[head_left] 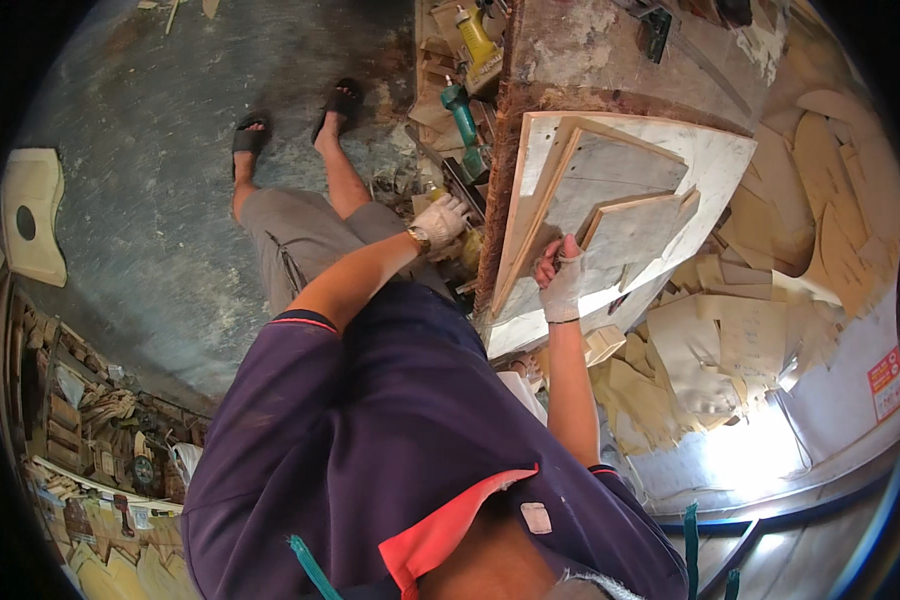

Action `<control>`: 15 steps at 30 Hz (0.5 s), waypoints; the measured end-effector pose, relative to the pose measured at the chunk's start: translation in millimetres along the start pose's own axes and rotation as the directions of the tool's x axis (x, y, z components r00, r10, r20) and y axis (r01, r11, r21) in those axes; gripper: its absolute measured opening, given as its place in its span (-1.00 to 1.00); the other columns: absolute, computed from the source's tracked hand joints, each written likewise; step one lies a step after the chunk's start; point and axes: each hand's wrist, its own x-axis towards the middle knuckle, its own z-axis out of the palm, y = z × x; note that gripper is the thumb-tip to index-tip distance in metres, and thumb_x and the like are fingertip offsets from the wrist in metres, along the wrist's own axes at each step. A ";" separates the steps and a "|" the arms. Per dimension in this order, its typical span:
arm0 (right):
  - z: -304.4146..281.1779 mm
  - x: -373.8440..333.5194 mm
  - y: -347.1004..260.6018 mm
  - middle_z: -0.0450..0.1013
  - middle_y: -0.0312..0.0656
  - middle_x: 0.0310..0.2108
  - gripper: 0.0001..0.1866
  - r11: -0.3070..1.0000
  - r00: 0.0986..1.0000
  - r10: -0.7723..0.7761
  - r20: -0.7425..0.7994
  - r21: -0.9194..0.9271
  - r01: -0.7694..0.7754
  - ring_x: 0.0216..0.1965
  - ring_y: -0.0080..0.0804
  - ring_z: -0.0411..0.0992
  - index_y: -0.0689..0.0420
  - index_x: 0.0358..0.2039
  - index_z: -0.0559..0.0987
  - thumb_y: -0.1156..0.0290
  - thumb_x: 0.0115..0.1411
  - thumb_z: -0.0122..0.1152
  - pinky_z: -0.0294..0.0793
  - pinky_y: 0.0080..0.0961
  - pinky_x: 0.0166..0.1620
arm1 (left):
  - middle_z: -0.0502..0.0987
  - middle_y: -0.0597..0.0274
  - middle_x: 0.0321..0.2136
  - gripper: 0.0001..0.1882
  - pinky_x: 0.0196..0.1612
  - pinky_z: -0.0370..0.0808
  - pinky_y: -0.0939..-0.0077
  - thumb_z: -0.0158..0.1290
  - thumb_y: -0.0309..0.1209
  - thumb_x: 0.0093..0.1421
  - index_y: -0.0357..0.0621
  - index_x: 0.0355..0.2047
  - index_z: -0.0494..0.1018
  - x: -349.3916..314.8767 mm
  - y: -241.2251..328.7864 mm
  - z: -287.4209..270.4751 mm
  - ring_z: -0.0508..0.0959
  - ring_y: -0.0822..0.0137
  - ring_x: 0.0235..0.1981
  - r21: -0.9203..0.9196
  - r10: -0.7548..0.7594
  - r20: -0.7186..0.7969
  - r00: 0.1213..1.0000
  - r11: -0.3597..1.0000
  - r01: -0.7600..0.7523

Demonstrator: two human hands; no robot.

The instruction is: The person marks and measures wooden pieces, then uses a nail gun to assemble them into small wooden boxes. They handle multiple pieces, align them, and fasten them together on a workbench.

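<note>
My right hand [560, 276], in a pale glove with bare fingertips, is held over a stack of boards on the workbench. Its fingers are pinched together beside the corner of a small wooden panel [630, 217]; what they grip is hidden. Under that panel lies a larger grey board [610, 165] with wooden edges, on a white sheet [705, 150]. My left hand [440, 220], gloved too, is lowered beside the bench's left side. Its fingers curl near a dark bar [464, 188], and I cannot make out what is in them.
A green power tool [460, 115] and a yellow one [478, 42] hang along the bench's left side. A dark clamp-like tool [656, 34] lies at its far end. Thin templates [760, 335] are piled on the right. A pale panel with a hole [36, 217] stands far left.
</note>
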 end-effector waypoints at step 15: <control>82.0 -16.0 2.2 0.11 -0.52 -0.64 -0.61 0.989 0.985 -0.144 -0.100 -0.033 0.141 -0.71 -0.69 0.02 -0.11 -0.42 0.39 -0.05 0.42 0.23 -0.02 -0.62 -0.68 | 0.48 -0.11 0.21 -0.37 0.21 0.49 -0.01 0.22 -0.09 0.16 -0.03 0.21 0.45 -240.4 -81.2 -115.7 0.50 -0.08 0.25 -0.533 -0.787 -0.145 0.600 0.573 0.622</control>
